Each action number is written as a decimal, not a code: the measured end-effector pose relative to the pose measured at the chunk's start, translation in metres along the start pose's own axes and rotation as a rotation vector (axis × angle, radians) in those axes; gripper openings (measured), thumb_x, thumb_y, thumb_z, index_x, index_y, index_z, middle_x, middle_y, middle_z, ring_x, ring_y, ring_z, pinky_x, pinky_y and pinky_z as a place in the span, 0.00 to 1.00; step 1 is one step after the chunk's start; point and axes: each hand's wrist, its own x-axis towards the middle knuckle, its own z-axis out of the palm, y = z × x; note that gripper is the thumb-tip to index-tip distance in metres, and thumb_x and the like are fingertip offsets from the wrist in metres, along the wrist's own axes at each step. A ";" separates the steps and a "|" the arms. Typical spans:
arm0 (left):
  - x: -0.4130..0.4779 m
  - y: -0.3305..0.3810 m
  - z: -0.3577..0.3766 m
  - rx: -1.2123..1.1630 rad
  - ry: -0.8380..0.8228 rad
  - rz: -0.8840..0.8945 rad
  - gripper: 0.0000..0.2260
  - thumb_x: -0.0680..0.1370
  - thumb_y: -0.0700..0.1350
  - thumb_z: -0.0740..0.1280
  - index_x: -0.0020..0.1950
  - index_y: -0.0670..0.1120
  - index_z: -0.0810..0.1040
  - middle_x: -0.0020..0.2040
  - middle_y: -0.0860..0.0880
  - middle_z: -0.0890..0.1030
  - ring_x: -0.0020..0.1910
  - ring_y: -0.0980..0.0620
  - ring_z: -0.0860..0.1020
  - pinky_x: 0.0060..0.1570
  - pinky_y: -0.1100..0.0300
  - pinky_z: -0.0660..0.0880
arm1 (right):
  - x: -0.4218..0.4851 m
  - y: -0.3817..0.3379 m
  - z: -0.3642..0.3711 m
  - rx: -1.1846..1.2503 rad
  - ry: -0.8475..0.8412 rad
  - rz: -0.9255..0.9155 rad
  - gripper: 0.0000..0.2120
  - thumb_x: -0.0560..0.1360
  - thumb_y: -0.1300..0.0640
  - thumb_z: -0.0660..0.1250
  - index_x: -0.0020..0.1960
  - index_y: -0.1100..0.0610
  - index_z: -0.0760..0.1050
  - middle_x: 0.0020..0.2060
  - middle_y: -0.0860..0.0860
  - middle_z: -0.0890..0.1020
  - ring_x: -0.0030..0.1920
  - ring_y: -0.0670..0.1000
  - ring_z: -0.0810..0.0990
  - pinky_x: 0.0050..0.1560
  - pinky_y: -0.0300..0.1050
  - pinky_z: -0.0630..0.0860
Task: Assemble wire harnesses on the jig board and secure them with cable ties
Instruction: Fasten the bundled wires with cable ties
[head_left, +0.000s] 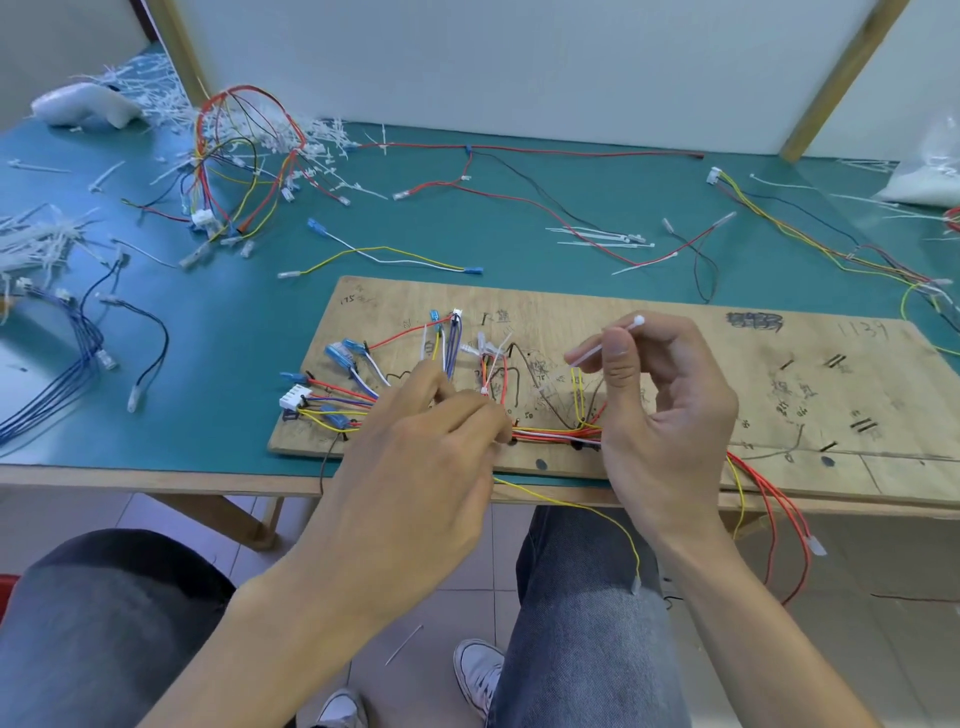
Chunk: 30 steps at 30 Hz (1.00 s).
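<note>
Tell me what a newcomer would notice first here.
The two hands over the wooden jig board at the near edge of the table: the right hand pinches a white cable tie, the left hand grips the red and yellow wire bundle. Next, the heap of white tie scraps at far left.

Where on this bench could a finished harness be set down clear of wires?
Bare green mat lies between the jig board's left edge and the black looped wire. The board's right half, beyond the right hand, is mostly wire-free. Crowded: the board's wired left half and the back-left tie offcuts.
</note>
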 end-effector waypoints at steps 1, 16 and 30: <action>0.003 -0.001 0.000 0.004 -0.004 0.003 0.05 0.81 0.40 0.67 0.51 0.50 0.80 0.47 0.57 0.81 0.50 0.48 0.71 0.50 0.49 0.74 | 0.000 0.000 0.000 0.008 0.040 0.021 0.03 0.86 0.56 0.66 0.54 0.54 0.75 0.42 0.49 0.86 0.44 0.55 0.87 0.50 0.52 0.80; 0.056 -0.005 -0.006 0.390 -0.204 0.094 0.10 0.69 0.39 0.74 0.43 0.53 0.81 0.47 0.53 0.67 0.53 0.47 0.65 0.44 0.54 0.58 | 0.000 0.001 -0.001 -0.017 0.100 0.079 0.04 0.87 0.53 0.65 0.53 0.49 0.76 0.40 0.51 0.85 0.44 0.57 0.87 0.49 0.62 0.81; 0.053 -0.022 0.005 0.464 -0.180 0.207 0.26 0.61 0.32 0.71 0.48 0.55 0.65 0.52 0.48 0.62 0.52 0.44 0.63 0.45 0.51 0.60 | 0.009 0.003 0.007 -0.205 -0.231 0.132 0.10 0.89 0.53 0.56 0.55 0.57 0.72 0.51 0.40 0.88 0.49 0.44 0.84 0.55 0.41 0.75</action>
